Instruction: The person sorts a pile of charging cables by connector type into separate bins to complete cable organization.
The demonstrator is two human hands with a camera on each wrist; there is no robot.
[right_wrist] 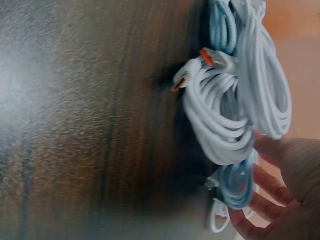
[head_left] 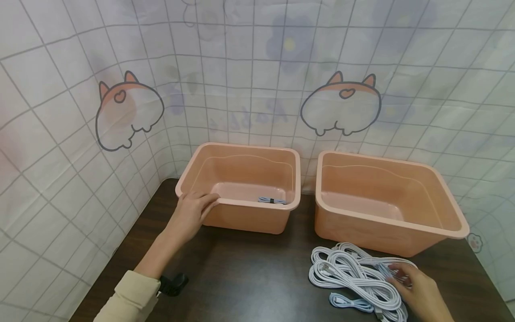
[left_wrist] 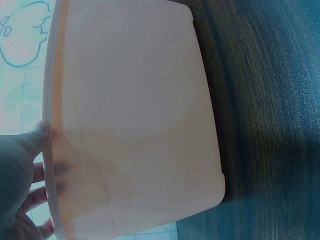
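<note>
My left hand [head_left: 194,209] grips the front rim of the left peach plastic bin [head_left: 245,218], near its left corner. In the left wrist view, the thumb lies on the near side of the rim and the other fingers go behind it. Inside that bin lies a light blue cable bundle [head_left: 272,200] with a black tie. My right hand [head_left: 420,290] is at the right side of a pile of coiled white cables [head_left: 354,273], its thumb and fingers around a light blue cable bundle [right_wrist: 236,184]. Another light blue cable [head_left: 351,302] lies at the pile's front.
A second peach bin [head_left: 370,230] stands to the right, behind the cable pile. Both bins rest on a dark wooden table [head_left: 241,273] against a grid-patterned cloth [head_left: 241,89]. A small black object [head_left: 174,285] shows beside the left sleeve.
</note>
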